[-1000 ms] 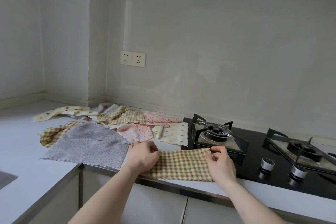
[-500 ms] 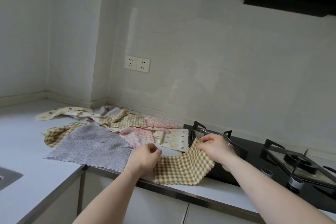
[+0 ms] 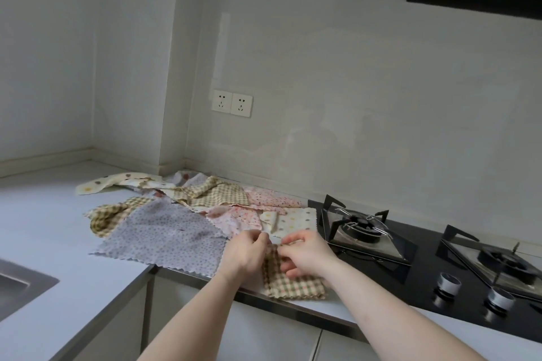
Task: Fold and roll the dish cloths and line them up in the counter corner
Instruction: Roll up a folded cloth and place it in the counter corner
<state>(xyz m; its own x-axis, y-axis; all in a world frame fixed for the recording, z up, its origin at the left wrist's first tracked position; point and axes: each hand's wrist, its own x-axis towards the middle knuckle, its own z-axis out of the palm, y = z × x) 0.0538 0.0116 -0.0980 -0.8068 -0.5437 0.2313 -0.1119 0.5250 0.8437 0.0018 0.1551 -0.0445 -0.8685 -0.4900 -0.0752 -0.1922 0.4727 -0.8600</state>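
A yellow-green checked dish cloth point(image 3: 294, 283) lies folded in half at the counter's front edge. My left hand point(image 3: 245, 252) pinches its far left corner. My right hand point(image 3: 305, 252) pinches the far edge beside it, its fingers curled over the fold. Behind them lie several loose cloths: a grey dotted one point(image 3: 167, 237), a pink flowered one point(image 3: 237, 218), a cream spotted one point(image 3: 296, 221), another checked one point(image 3: 211, 195) and a cream one point(image 3: 114, 182) towards the corner.
A black gas hob point(image 3: 440, 267) with two burners and two knobs lies just right of my hands. A steel sink point(image 3: 17, 284) is sunk in the counter at the left. Two wall sockets point(image 3: 232, 103) sit above the cloths.
My right hand has carried the checked cloth's right end over to the left, folding it in half. Both hands now meet at its far edge. The view has tilted up.
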